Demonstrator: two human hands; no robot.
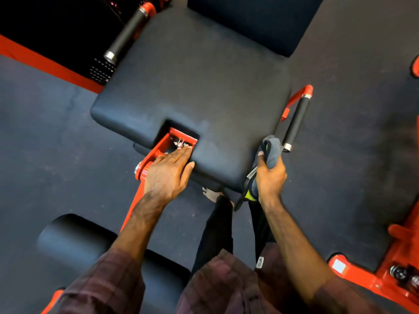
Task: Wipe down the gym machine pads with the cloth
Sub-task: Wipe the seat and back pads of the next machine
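Observation:
A wide black seat pad [195,87] fills the middle of the view, with a square notch in its near edge. My left hand [167,173] lies flat and open at that notch, fingertips on the red bracket [179,138] and thumb against the pad's front edge. My right hand [269,175] is closed around a bunched grey cloth [271,152] with black and yellow-green trim, held against the pad's near right corner. A black back pad [244,17] rises behind the seat.
Black grip handles on red frame stand at the seat's left [127,35] and right [295,123]. A black roller pad [95,252] lies below left on a red arm [136,200]. Red machine frame [385,268] sits at the right. My legs and bare foot [212,194] stand on dark rubber flooring.

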